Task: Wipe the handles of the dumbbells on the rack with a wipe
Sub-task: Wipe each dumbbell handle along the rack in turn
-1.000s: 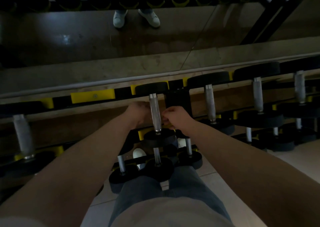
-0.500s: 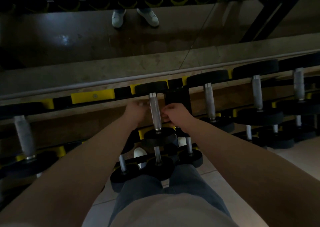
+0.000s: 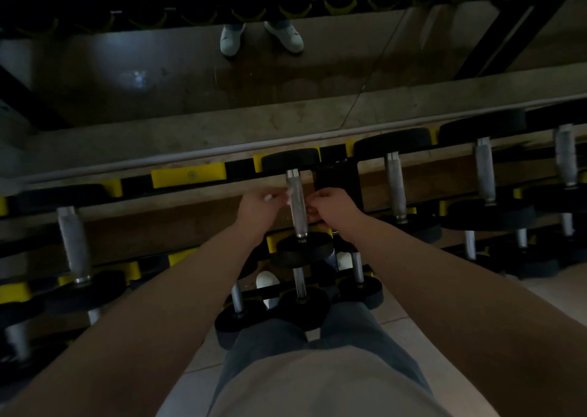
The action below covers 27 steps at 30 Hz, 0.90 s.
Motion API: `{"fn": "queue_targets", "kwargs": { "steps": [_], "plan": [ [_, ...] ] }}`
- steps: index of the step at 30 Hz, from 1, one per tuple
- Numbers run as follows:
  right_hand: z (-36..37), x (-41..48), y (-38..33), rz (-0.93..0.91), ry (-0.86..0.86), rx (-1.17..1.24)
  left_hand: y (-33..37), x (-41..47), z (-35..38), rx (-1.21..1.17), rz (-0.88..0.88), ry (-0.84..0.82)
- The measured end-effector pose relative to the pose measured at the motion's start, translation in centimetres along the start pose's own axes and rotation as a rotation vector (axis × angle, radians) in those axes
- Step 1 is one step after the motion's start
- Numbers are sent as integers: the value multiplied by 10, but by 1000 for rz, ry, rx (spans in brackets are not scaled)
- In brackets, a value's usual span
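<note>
A small black dumbbell with a silver knurled handle (image 3: 296, 203) lies on the top tier of the black and yellow rack (image 3: 187, 176). My left hand (image 3: 259, 208) is just left of that handle and pinches a white wipe (image 3: 270, 198), whose edge shows beside the bar. My right hand (image 3: 330, 208) is on the handle's right side with its fingers curled against the bar. What lies between those fingers is hidden. The scene is dim.
More dumbbells lie along the top tier: one far left (image 3: 71, 241), several to the right (image 3: 395, 191). Smaller dumbbells (image 3: 300, 286) fill the lower tiers by my legs. A mirror behind the rack reflects white shoes (image 3: 232, 40).
Both hands have crept a little up the handle. The white wipe now shows at my left fingertips. The view has barely shifted.
</note>
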State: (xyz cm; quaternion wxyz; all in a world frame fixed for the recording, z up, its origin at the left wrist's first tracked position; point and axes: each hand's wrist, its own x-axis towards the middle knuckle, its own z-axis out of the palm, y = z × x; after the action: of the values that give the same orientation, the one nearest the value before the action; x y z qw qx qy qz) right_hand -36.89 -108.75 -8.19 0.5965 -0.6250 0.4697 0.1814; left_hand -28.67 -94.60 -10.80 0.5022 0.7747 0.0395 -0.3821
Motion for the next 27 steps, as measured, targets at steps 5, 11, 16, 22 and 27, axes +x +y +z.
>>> {"fn": "queue_targets", "kwargs": {
  "steps": [5, 11, 16, 22, 27],
  "plan": [
    [-4, -4, 0, -7, -3, -18, 12, -2, 7, 447, 294, 13],
    [-2, -1, 6, 24, 8, -17, -17, -27, 18, 788, 428, -259],
    [-8, -1, 3, -28, 27, 0, 19, -1, 20, 699, 513, 85],
    [-7, 2, 3, -186, 82, -50, 5, -17, 31, 713, 454, 29],
    [-2, 2, 13, -110, 37, -150, -5, -22, 35, 343, 210, 149]
  ]
}}
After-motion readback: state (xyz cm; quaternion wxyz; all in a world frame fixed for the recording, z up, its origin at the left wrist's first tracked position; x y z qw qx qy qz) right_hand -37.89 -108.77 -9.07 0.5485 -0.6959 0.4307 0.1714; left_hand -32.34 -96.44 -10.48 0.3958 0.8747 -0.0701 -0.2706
